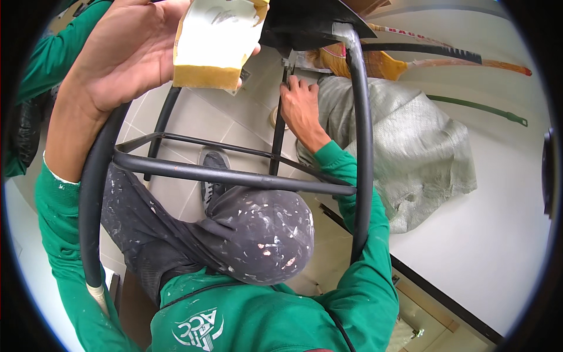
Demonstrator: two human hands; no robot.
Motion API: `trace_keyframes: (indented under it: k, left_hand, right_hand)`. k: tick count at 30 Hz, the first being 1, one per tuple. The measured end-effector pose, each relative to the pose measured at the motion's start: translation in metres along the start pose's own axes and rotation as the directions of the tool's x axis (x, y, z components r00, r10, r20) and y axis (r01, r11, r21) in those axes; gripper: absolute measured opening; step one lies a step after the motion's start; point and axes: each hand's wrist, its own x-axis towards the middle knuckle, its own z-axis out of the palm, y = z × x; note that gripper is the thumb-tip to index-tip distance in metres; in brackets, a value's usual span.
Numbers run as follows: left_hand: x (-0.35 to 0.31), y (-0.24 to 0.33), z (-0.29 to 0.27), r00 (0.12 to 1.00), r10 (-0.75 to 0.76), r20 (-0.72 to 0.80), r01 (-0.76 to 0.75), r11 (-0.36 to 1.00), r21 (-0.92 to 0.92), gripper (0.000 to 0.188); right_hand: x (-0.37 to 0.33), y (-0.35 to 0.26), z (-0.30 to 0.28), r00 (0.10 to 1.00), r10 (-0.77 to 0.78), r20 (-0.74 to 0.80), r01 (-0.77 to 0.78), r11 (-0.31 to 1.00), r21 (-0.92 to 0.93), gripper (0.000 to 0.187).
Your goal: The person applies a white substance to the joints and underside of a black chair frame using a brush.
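Observation:
My left hand (132, 50) holds up a cut-open yellow box (205, 76) with a white inside marked by grey smears; its fingers pass behind the box. A black metal stool frame (234, 176) stands between my arms, and its dark seat panel (311, 26) is at the top. Through the frame reaches my right hand (303, 108), fingers bent and closed at a far leg (278, 141), close to a grey patch near the seat. Whatever those fingers hold is hidden. Another grey patch (347, 34) covers the top of the right leg.
A grey woven sack (404, 146) drapes over something on the right, beside a broom (384, 64) and a green handle (481, 108). Another person's green sleeve (56, 56) shows at upper left. My paint-spotted knee (264, 234) sits below the crossbar, above the tiled floor (193, 120).

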Motion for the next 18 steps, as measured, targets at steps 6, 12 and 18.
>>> trace_keyframes:
  k: [6, 12, 18]
  left_hand:
    - [0.005, -0.009, -0.010, 0.989, 0.105, 0.106, -0.122, 0.977, 0.176, 0.066]
    - [0.002, -0.009, -0.004, 0.995, 0.099, 0.031, -0.103, 0.981, 0.165, 0.066]
    - [0.006, -0.008, -0.001, 0.998, 0.061, 0.020, -0.064, 0.985, 0.160, 0.067]
  right_hand:
    - [-0.003, 0.009, -0.003, 0.999, 0.040, -0.037, -0.040, 0.999, -0.007, 0.014]
    - [-0.004, 0.026, -0.011, 0.968, 0.177, -0.177, -0.131, 0.961, 0.244, 0.027]
    - [-0.004, 0.048, 0.000, 0.951, 0.261, -0.166, -0.174, 0.895, 0.411, 0.029]
